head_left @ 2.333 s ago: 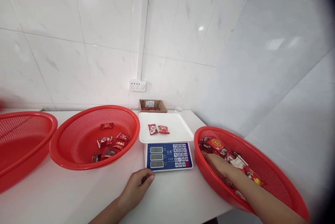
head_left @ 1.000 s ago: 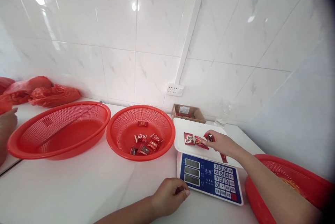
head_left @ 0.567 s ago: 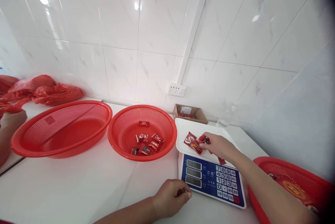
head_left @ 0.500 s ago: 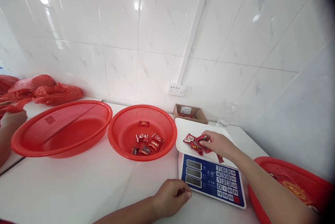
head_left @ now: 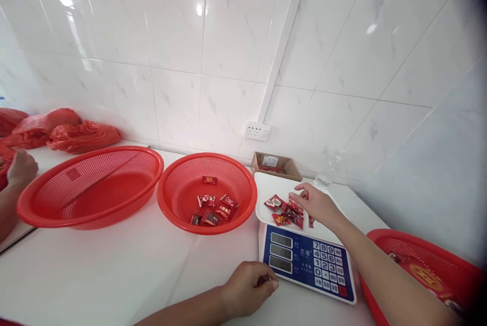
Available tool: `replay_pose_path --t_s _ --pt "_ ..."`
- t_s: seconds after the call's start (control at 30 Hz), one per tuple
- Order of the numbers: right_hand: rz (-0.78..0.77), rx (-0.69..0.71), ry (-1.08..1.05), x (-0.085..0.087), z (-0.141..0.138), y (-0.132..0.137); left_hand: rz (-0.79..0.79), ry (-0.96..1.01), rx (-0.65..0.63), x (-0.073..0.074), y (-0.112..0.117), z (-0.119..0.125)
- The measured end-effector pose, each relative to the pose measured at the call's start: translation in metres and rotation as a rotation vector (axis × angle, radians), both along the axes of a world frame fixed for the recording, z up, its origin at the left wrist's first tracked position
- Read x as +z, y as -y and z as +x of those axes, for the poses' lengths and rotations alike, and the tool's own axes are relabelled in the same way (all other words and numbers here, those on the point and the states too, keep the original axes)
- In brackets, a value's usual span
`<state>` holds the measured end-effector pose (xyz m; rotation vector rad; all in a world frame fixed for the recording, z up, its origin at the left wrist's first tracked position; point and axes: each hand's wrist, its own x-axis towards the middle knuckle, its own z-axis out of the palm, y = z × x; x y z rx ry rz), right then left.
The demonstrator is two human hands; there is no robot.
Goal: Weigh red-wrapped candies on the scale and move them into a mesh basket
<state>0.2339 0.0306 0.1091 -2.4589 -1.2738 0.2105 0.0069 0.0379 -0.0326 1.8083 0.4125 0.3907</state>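
Note:
My right hand (head_left: 318, 204) hovers over the white tray (head_left: 271, 187) of the blue-faced scale (head_left: 308, 260), its fingers loosely spread above several red candy packets (head_left: 284, 210) lying on the tray. Nothing shows in its grasp. My left hand (head_left: 249, 285) rests curled on the white table just left of the scale's front corner, fingers closed with nothing visible in them. The middle red basket (head_left: 207, 163) holds several candies (head_left: 211, 206).
A large red basket (head_left: 89, 189) sits to the left, another red basket (head_left: 426, 270) with packets at the far right. A small cardboard box (head_left: 273, 163) and a wall socket (head_left: 257, 131) are behind the scale. Red plastic bags (head_left: 57, 133) and another person's hand (head_left: 21, 168) are at far left.
My right hand left the right basket, brought candies to the scale tray and let them go; its fingers have opened and lifted. My left hand stays put.

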Motion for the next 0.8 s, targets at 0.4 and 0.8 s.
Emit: replay_pose_path --t_s 0.4,0.8 --pt "-0.022 -0.018 -0.088 -0.012 0.011 -0.029 -0.005 -0.025 0.016 0.002 0.000 0.001" --pt "-0.031 0.037 0.014 -0.009 0.013 -0.025 -0.007 -0.020 -0.009 0.000 0.000 0.001"
